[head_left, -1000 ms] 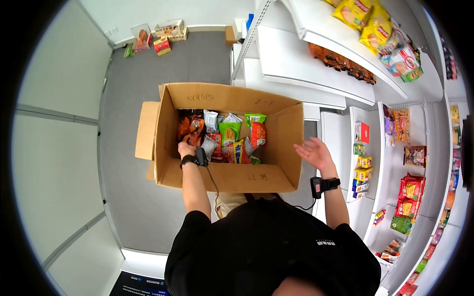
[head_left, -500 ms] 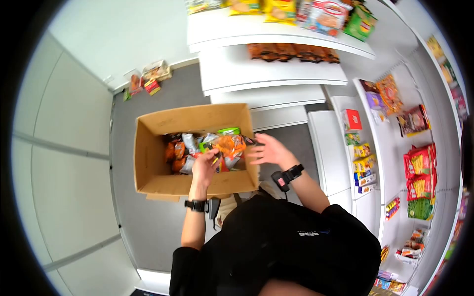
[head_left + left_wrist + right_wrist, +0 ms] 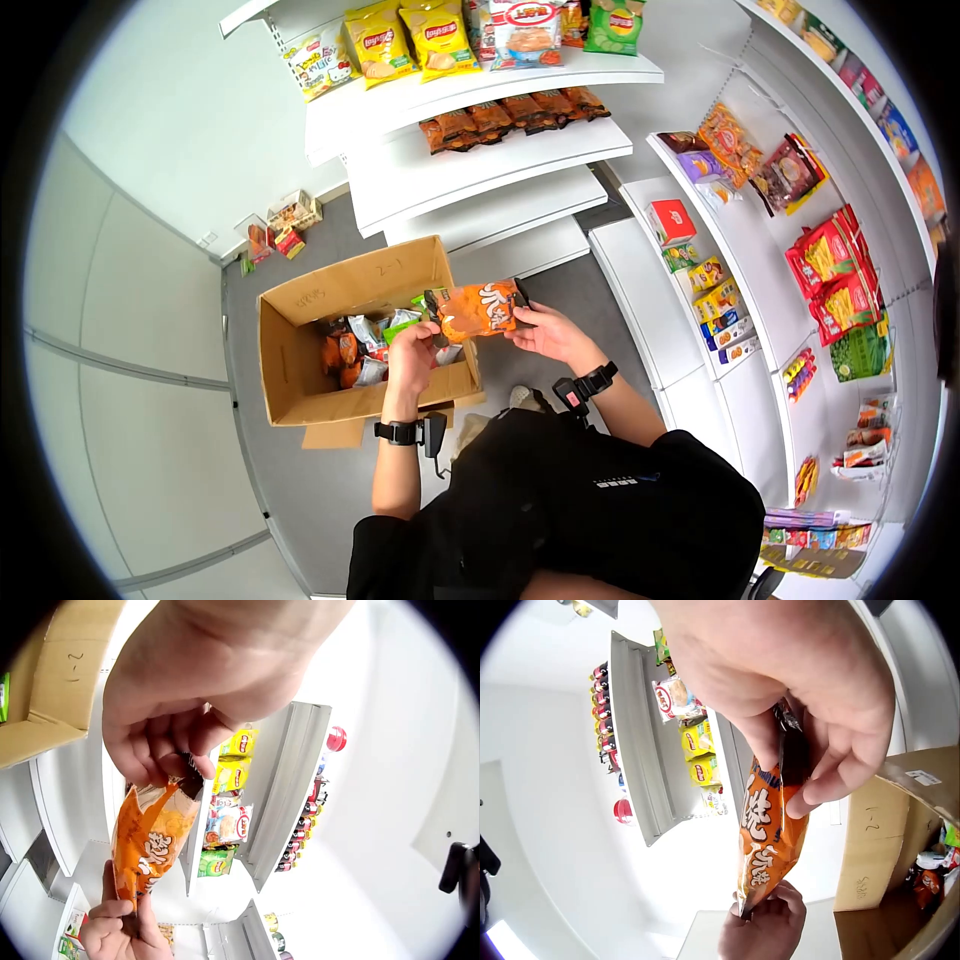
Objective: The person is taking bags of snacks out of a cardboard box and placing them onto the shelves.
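An orange snack bag (image 3: 475, 311) with dark ends and white lettering is stretched between both hands, over the right side of the cardboard box. My left hand (image 3: 411, 357) pinches one dark end of the bag; in the left wrist view its fingers (image 3: 154, 754) curl round that end. The other end is gripped by my right hand (image 3: 550, 333), with thumb and fingers on opposite faces in the right wrist view. Below and to the left, the open cardboard box (image 3: 290, 397) holds several more snack packs, including orange ones (image 3: 340, 350).
White stepped shelves (image 3: 440, 190) stand ahead, with a row of similar orange bags (image 3: 515, 118) and yellow chip bags (image 3: 437, 38) above them. More shelving on the right carries red snack bags (image 3: 835, 265) and small boxes (image 3: 715, 300). A few packages (image 3: 290, 215) sit on the floor by the far wall.
My left hand has come up out of the box with the orange bag, and my right hand has moved in and taken its other end. The view has turned toward the shelves.
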A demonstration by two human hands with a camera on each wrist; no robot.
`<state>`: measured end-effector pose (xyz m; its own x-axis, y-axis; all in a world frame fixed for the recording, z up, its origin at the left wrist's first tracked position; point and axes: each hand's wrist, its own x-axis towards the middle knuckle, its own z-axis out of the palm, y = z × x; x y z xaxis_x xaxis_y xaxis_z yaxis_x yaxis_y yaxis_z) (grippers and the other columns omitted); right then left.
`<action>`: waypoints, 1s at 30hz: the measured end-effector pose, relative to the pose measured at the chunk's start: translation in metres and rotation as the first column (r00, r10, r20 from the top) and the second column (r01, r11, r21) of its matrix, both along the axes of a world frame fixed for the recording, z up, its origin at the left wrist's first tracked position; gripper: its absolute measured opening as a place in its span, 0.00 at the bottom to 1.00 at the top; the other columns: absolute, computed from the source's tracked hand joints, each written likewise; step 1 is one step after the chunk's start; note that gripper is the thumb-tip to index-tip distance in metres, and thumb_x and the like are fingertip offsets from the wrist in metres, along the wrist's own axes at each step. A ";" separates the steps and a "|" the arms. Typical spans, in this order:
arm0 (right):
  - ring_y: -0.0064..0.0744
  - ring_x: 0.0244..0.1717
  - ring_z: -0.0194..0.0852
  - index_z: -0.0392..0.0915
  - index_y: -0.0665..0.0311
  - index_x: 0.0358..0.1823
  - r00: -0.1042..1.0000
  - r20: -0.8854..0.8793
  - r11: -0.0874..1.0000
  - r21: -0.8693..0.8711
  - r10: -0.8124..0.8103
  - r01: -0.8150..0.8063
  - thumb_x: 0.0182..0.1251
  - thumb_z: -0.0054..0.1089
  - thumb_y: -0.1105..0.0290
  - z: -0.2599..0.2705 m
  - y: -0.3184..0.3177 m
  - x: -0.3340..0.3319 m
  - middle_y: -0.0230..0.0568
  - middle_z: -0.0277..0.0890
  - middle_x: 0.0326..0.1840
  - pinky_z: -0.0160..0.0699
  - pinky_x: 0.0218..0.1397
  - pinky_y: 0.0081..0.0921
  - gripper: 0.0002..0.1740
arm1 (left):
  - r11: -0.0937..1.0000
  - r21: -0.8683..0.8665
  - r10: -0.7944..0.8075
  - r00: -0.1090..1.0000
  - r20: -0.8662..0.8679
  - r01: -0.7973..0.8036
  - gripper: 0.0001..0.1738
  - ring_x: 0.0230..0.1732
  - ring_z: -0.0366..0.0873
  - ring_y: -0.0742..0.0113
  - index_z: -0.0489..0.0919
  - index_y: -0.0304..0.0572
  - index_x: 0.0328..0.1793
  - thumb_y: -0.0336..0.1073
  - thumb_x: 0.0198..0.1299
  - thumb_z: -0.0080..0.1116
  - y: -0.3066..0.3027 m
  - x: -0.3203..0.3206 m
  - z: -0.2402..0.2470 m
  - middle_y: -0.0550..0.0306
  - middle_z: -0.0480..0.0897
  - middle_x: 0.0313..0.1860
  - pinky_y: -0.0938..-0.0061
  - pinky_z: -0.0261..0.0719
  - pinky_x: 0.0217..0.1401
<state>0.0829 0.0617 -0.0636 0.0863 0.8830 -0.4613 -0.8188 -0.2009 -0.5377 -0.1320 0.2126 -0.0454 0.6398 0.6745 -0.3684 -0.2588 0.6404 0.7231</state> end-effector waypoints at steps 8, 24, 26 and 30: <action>0.28 0.37 0.76 0.68 0.58 0.47 0.981 0.169 0.996 -0.006 0.094 -0.094 0.64 0.57 0.64 0.011 -0.050 -0.039 0.30 0.72 0.40 0.74 0.37 0.23 0.13 | 0.994 0.022 0.107 0.993 0.045 -0.108 0.04 0.36 0.68 0.67 0.69 0.44 0.24 0.30 0.50 0.47 -0.027 -0.035 -0.023 0.62 0.71 0.28 0.70 0.65 0.46; 0.26 0.44 0.74 0.68 0.65 0.56 0.986 0.157 0.998 0.000 -0.056 0.056 0.66 0.54 0.56 0.029 -0.136 -0.024 0.37 0.73 0.50 0.75 0.47 0.28 0.24 | 0.935 0.334 -0.092 0.991 -0.093 0.118 0.12 0.25 0.59 0.75 0.66 0.41 0.16 0.33 0.49 0.45 -0.075 0.004 -0.004 0.63 0.66 0.20 0.78 0.54 0.28; 0.27 0.43 0.75 0.69 0.66 0.54 0.973 0.215 0.996 0.033 -0.085 0.080 0.65 0.55 0.57 0.028 -0.150 -0.007 0.38 0.75 0.48 0.75 0.47 0.29 0.23 | 0.912 0.395 -0.094 0.994 -0.062 0.110 0.08 0.28 0.61 0.72 0.65 0.39 0.18 0.29 0.48 0.44 -0.088 0.025 0.021 0.61 0.65 0.21 0.79 0.59 0.36; 0.26 0.42 0.76 0.71 0.66 0.53 0.950 0.300 0.995 0.066 -0.091 0.075 0.65 0.56 0.58 0.022 -0.184 0.039 0.36 0.76 0.45 0.74 0.47 0.26 0.22 | 0.905 0.412 -0.113 0.994 -0.005 0.106 0.09 0.27 0.59 0.73 0.66 0.40 0.19 0.32 0.50 0.45 -0.111 0.076 0.031 0.61 0.65 0.23 0.79 0.58 0.33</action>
<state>0.1217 -0.1221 -0.0413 0.2884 0.8894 -0.3546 -0.6288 -0.1034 -0.7707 -0.0565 0.1017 -0.0146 0.7223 0.6888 -0.0613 -0.2199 0.3128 0.9240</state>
